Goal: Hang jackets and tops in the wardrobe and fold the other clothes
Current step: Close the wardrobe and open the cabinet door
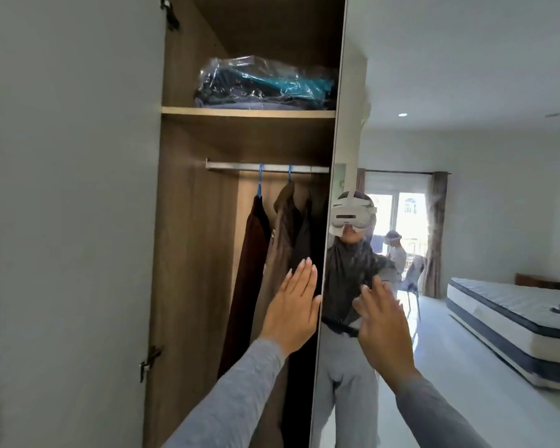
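Note:
The wardrobe [188, 253] stands open in front of me. On its metal rail [240, 166] hang three garments: a dark maroon one [249, 270], a brown jacket [280, 247] and a black one [307, 247], the first two on blue hangers. My left hand [293, 308] is flat with straight fingers at the edge of the mirrored door [466, 156], in front of the hanging clothes. My right hand [383, 328] lies flat with spread fingers against the mirror face. Neither hand holds anything.
A plastic-wrapped bundle of folded textiles [265, 84] lies on the upper shelf [246, 112]. The white left door [68, 221] stands open at my left. The mirror reflects a bed, curtains, a chair, a second person and me.

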{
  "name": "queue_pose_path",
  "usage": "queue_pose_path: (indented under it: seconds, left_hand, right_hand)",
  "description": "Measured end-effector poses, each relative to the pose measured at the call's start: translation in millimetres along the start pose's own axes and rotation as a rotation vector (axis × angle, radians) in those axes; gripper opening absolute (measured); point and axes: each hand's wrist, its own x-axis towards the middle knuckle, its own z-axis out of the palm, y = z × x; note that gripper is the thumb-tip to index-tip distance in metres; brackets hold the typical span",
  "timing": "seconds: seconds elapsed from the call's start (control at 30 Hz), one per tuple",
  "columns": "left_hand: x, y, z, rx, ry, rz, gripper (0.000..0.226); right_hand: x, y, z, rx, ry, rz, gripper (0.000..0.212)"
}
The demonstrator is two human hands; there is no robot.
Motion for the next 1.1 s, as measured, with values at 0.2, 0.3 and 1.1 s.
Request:
queue_pose_path:
  seconds: [0.2, 0.3, 1.1]
  left_hand:
    - [-34.4, -24.6, -119.0, -0.058, 0.136, -0.077, 0.056]
    - [-58.8, -40.9, -187.4, -0.042, 0.251, -0.076, 0.055]
    - [-260.1, -212.0, -249.1, -1.166, 0.045, -1.034, 0.103]
  right_hand:
    - [-16.2, -81.0, -39.1, 0.182, 0.036, -0.029, 0.047]
    - [-23.4, -157.2, -62.3, 0.310, -0.007, 0.048, 0.044]
    - [-65.9, -499.7, -128.3, -0.029, -0.107, -0.912, 0.052]
